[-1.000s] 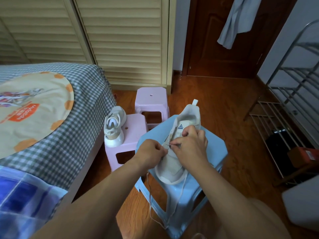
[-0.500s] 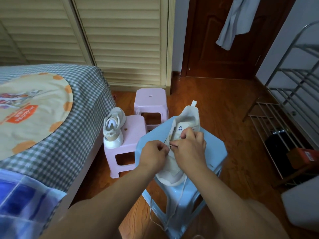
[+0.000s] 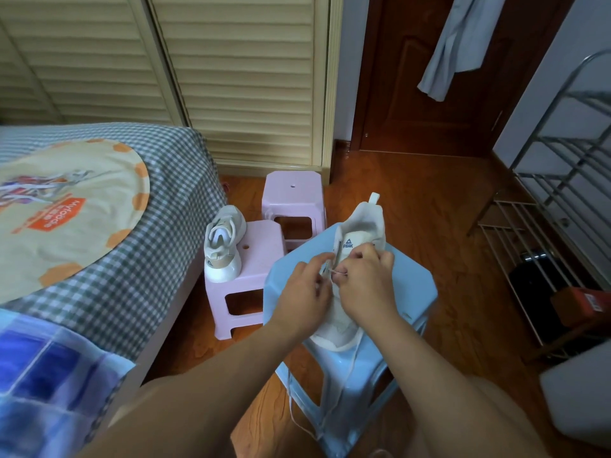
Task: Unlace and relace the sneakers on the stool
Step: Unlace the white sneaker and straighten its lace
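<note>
Both hands sit over the white sneaker (image 3: 358, 233) mid-top of the blue stool (image 3: 410, 285). Right hand (image 3: 365, 285) pinches the lace (image 3: 340, 273) with curled fingers; left hand (image 3: 305, 292) grips the sneaker's left edge.

Both hands meet over the sneaker (image 3: 358, 226) on the near stool (image 3: 410, 285), left hand (image 3: 305, 294) just left of right hand (image 3: 365, 285). Second sneaker (image 3: 223, 246) sits on another stool (image 3: 261, 259) to their left, bed (image 3: 132, 226) beyond that, rack (image 3: 562, 193) off right.
</note>
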A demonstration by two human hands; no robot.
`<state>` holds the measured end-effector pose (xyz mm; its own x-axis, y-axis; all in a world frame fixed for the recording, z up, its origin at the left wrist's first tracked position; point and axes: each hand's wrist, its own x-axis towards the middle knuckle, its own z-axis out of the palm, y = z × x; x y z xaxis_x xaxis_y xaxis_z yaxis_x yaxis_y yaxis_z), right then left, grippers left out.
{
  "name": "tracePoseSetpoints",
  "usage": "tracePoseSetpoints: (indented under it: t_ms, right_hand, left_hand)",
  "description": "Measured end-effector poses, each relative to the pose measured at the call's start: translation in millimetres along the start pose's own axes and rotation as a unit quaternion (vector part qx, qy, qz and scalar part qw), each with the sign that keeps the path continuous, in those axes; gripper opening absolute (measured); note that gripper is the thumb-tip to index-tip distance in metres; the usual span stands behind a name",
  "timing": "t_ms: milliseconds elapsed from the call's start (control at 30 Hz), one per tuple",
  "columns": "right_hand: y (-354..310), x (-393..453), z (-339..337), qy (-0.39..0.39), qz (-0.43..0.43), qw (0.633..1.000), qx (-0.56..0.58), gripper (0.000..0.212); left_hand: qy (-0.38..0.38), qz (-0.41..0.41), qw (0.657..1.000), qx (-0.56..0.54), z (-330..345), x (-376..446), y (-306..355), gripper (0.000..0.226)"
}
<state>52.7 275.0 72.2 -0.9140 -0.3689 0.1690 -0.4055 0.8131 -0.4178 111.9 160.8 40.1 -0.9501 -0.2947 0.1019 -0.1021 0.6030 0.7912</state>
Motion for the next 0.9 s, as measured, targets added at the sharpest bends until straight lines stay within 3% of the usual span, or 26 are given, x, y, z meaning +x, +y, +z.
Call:
tracePoseSetpoints:
  t_ms: [100, 167, 233, 300, 367, 467, 533, 600, 767, 900]
  right_hand:
    - [9.2, 8.8, -15.5, 0.014, 0.063, 0.989, 0.134, 0.017]
    - [18.6, 15.6, -38.2, 0.053, 0.150, 0.936, 0.315, 0.016]
    - [27.3, 17.5, -55.4, 0.096, 0.189, 0.887, 0.411, 0.009]
    - [27.0, 15.3, -58.6, 0.072, 0.172, 0.880, 0.438, 0.012]
    - [18.4, 10.2, -54.3, 0.015, 0.142, 0.882, 0.449, 0.010]
    - [10.2, 7.1, -49.2, -0.013, 0.090, 0.875, 0.475, 0.017]
    - [6.0, 9.1, -53.0, -0.011, 0.066, 0.864, 0.499, 0.019]
    - [4.1, 10.6, -56.7, -0.003, 0.063, 0.854, 0.516, 0.016]
    - [15.3, 15.7, -49.8, 0.002, 0.086, 0.853, 0.515, 0.016]
    - [16.9, 17.2, -46.4, 0.021, 0.054, 0.878, 0.475, 0.017]
  left_hand:
    - [-0.035, 0.045, 0.996, 0.064, -6.8, -1.5, -9.1, 0.043]
    - [-0.058, 0.033, 0.994, 0.081, -8.4, -4.7, -9.3, 0.042]
    - [-0.075, 0.003, 0.994, 0.079, -7.5, -7.5, -7.7, 0.040]
    - [-0.067, -0.012, 0.995, 0.069, -7.9, -7.0, -3.7, 0.044]
    - [-0.031, 0.022, 0.998, 0.053, -10.0, -1.1, 3.4, 0.050]
    - [0.005, 0.054, 0.998, -0.036, -17.0, 7.8, 30.3, 0.029]
    - [0.001, 0.063, 0.994, -0.095, -19.0, 13.0, 46.1, 0.016]
    - [0.009, 0.047, 0.988, -0.148, -18.4, 16.8, 54.0, 0.029]
    - [0.007, -0.031, 0.961, -0.275, -16.0, 25.3, 54.7, 0.037]
    - [0.038, -0.030, 0.970, -0.239, -15.8, 30.7, 48.8, 0.028]
